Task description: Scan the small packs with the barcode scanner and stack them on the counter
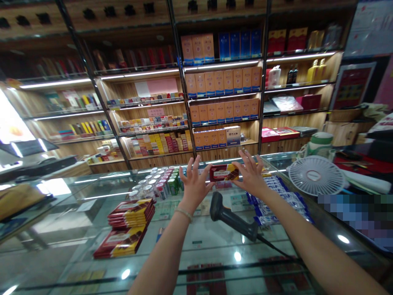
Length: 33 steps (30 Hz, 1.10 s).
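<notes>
Near centre frame, the left hand and right hand grasp the red-and-yellow packet by opposite end edges, above the black scanner; open glass tabletop stretches left of it.

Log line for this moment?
Left hand: holding chocolate pack, left end | Right hand: holding same pack, right end | Barcode scanner: on glass counter

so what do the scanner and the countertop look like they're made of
The scanner looks like matte dark plastic, judging by its dull, softly shaded moulded body. The countertop seems to be clear, glossy glass: lamp glints sit on it and goods show through from below.
</notes>
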Available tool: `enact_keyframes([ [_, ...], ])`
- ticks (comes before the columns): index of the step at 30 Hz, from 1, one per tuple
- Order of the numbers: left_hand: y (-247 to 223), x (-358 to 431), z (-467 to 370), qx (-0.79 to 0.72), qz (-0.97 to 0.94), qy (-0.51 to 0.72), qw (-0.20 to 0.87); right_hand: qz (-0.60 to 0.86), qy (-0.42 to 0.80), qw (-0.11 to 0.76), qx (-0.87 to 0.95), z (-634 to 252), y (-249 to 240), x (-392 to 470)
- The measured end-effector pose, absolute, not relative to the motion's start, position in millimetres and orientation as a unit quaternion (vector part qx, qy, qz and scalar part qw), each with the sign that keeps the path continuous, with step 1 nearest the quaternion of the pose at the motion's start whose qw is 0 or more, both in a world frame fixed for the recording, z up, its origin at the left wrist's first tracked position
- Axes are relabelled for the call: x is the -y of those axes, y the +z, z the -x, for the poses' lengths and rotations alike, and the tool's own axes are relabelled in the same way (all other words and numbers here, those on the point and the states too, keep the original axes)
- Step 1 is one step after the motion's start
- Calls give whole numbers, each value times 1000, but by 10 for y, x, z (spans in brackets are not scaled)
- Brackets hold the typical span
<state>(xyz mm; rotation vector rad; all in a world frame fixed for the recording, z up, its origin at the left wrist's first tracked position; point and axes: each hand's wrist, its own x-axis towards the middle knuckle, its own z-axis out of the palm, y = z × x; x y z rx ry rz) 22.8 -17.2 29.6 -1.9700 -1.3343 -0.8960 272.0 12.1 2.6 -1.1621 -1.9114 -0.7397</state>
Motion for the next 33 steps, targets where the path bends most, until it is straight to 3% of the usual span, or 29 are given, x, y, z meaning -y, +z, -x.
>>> enact_keyframes([
  [22,569,201,-77,479,746,-309,344,431,-312,388,753,-2699,250,-81],
  [33,992,919,849,458,782,-216,363,351,-291,380,805,-1894,439,349],
])
